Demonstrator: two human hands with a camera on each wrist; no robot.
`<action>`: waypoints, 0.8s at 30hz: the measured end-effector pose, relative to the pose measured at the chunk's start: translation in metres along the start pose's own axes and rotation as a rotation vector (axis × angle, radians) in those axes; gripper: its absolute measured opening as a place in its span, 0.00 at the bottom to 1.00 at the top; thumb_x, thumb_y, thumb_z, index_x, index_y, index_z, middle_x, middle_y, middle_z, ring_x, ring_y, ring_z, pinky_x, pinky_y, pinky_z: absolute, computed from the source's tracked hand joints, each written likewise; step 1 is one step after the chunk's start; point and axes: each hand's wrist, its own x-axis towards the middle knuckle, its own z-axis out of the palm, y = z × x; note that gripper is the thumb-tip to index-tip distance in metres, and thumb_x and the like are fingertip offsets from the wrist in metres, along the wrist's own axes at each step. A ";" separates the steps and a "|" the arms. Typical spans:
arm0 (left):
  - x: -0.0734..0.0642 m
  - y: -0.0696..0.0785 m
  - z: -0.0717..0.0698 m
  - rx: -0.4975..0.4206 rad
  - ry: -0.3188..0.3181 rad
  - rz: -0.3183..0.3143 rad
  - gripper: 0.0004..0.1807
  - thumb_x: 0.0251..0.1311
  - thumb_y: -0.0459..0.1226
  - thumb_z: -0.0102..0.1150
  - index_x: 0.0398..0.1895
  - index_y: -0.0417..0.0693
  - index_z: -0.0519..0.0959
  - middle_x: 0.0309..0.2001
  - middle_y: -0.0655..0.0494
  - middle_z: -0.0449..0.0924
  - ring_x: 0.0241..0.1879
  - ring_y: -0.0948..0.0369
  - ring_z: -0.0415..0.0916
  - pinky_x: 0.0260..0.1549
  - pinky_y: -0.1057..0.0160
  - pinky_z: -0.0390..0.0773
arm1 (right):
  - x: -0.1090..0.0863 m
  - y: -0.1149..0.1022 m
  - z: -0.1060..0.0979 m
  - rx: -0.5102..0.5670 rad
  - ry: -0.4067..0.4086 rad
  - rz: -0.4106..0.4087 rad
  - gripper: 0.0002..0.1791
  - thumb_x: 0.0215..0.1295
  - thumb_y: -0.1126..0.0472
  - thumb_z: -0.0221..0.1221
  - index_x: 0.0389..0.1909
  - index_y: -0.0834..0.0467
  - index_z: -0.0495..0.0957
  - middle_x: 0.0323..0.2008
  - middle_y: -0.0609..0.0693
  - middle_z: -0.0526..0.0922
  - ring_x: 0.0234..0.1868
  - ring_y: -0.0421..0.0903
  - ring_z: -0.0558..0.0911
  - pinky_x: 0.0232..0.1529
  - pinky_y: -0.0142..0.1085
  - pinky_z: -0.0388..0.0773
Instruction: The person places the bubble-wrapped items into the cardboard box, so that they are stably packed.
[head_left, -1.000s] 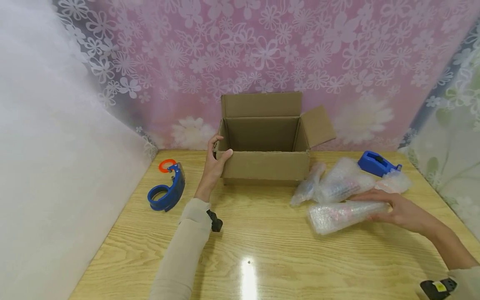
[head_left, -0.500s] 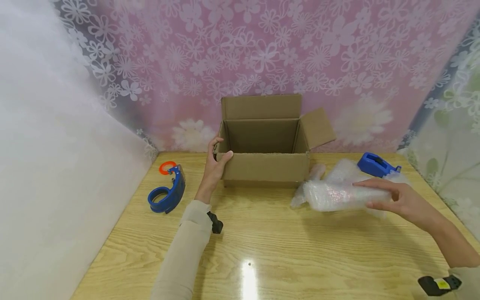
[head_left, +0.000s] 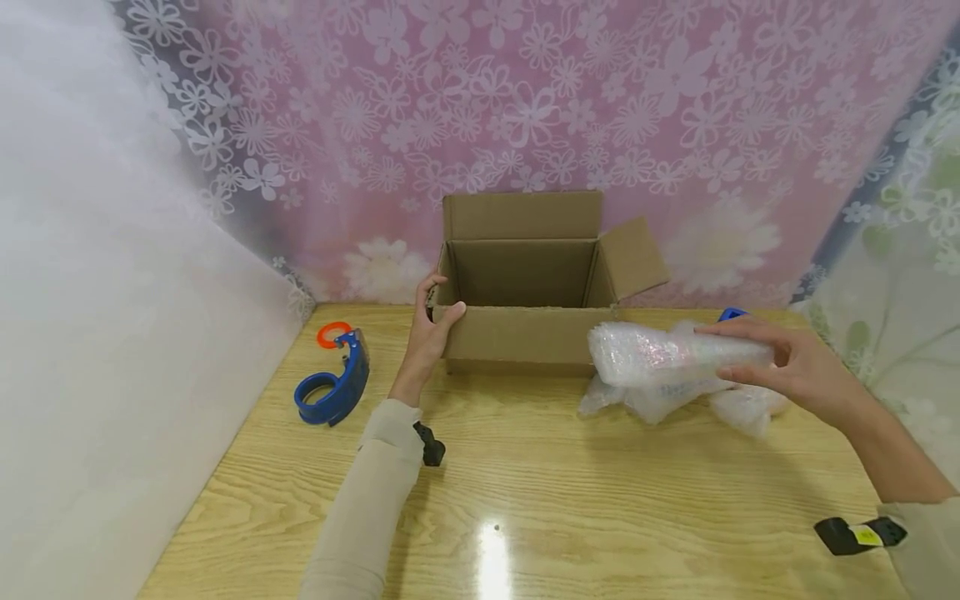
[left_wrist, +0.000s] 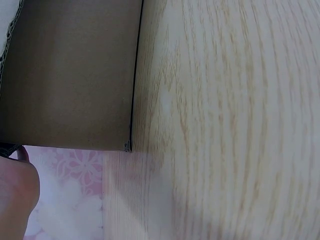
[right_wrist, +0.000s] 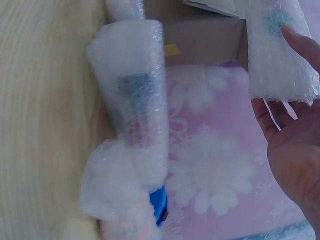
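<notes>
An open cardboard box [head_left: 532,337] stands at the back of the table with its back and right flaps raised. My left hand [head_left: 430,333] grips the box's front left corner, thumb on the front wall and fingers round the left side. Above the table, my right hand [head_left: 802,371] holds a bubble-wrapped package [head_left: 645,354] between thumb and fingers, just right of the box. What is inside the wrap cannot be made out. Beneath it lie other bubble-wrapped packages [right_wrist: 135,95], partly hidden in the head view.
On the left lies a blue tape dispenser [head_left: 341,392] with an orange-red ring [head_left: 333,335] behind it. Another blue tape dispenser [head_left: 732,314] at the back right is mostly hidden by the right hand and packages. A floral curtain [head_left: 525,100] hangs close behind the box.
My right hand has lifted the bubble-wrapped package off the table and carried it up and left, nearer the box. My left hand stays on the box corner.
</notes>
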 end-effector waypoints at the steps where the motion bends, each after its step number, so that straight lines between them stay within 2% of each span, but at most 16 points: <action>1: 0.002 -0.004 0.000 0.000 0.002 0.002 0.35 0.71 0.47 0.62 0.77 0.56 0.59 0.84 0.60 0.37 0.70 0.42 0.57 0.62 0.39 0.65 | 0.003 -0.002 -0.001 0.012 0.005 -0.016 0.29 0.70 0.73 0.62 0.71 0.59 0.74 0.73 0.43 0.71 0.74 0.34 0.62 0.48 0.25 0.77; 4: 0.007 -0.015 0.000 0.011 0.011 0.016 0.37 0.71 0.49 0.63 0.77 0.56 0.58 0.83 0.64 0.37 0.73 0.45 0.54 0.64 0.37 0.63 | 0.011 -0.010 -0.003 0.023 0.028 -0.035 0.30 0.68 0.74 0.63 0.71 0.59 0.75 0.71 0.44 0.73 0.66 0.38 0.68 0.34 0.29 0.77; 8: 0.010 -0.021 0.000 0.021 0.023 0.049 0.37 0.69 0.52 0.64 0.76 0.57 0.60 0.83 0.67 0.39 0.74 0.46 0.53 0.64 0.37 0.64 | 0.021 -0.025 -0.005 0.007 0.071 -0.015 0.30 0.68 0.71 0.65 0.70 0.55 0.76 0.68 0.40 0.76 0.58 0.40 0.70 0.30 0.34 0.70; 9: 0.010 -0.021 0.000 0.020 0.025 0.054 0.37 0.69 0.52 0.64 0.76 0.57 0.60 0.82 0.67 0.40 0.74 0.47 0.53 0.64 0.37 0.64 | 0.024 -0.029 -0.005 0.013 0.080 -0.021 0.29 0.68 0.71 0.65 0.70 0.56 0.76 0.68 0.41 0.76 0.57 0.40 0.71 0.31 0.34 0.70; 11: 0.010 -0.022 -0.001 0.016 0.026 0.062 0.37 0.69 0.53 0.64 0.75 0.58 0.60 0.82 0.67 0.41 0.72 0.46 0.55 0.62 0.38 0.65 | 0.029 -0.037 -0.004 0.012 0.094 -0.013 0.29 0.67 0.70 0.67 0.69 0.55 0.77 0.69 0.40 0.75 0.62 0.37 0.71 0.34 0.33 0.70; 13: 0.010 -0.021 -0.001 0.011 0.024 0.061 0.37 0.69 0.53 0.64 0.76 0.58 0.60 0.82 0.67 0.40 0.71 0.46 0.56 0.61 0.39 0.66 | 0.035 -0.045 -0.003 0.006 0.103 -0.014 0.29 0.67 0.68 0.68 0.69 0.54 0.78 0.69 0.40 0.75 0.61 0.38 0.72 0.33 0.32 0.71; 16: 0.010 -0.021 -0.001 0.007 0.017 0.050 0.37 0.70 0.52 0.63 0.76 0.57 0.59 0.83 0.67 0.39 0.70 0.45 0.56 0.61 0.39 0.67 | 0.045 -0.056 -0.001 -0.012 0.097 -0.002 0.29 0.68 0.65 0.68 0.70 0.50 0.78 0.69 0.41 0.74 0.61 0.39 0.74 0.36 0.30 0.74; 20: 0.008 -0.015 -0.001 -0.004 0.016 0.025 0.35 0.71 0.48 0.63 0.76 0.57 0.59 0.83 0.65 0.38 0.74 0.46 0.52 0.64 0.38 0.64 | 0.060 -0.067 0.006 0.004 0.089 -0.004 0.28 0.69 0.62 0.68 0.69 0.48 0.78 0.64 0.43 0.76 0.50 0.44 0.78 0.40 0.29 0.77; 24: 0.000 0.000 0.000 -0.003 0.014 0.010 0.32 0.71 0.44 0.63 0.74 0.57 0.62 0.84 0.60 0.39 0.78 0.47 0.47 0.68 0.37 0.60 | 0.071 -0.077 0.014 -0.030 0.111 0.023 0.27 0.69 0.55 0.69 0.69 0.42 0.79 0.62 0.40 0.77 0.46 0.45 0.74 0.35 0.32 0.72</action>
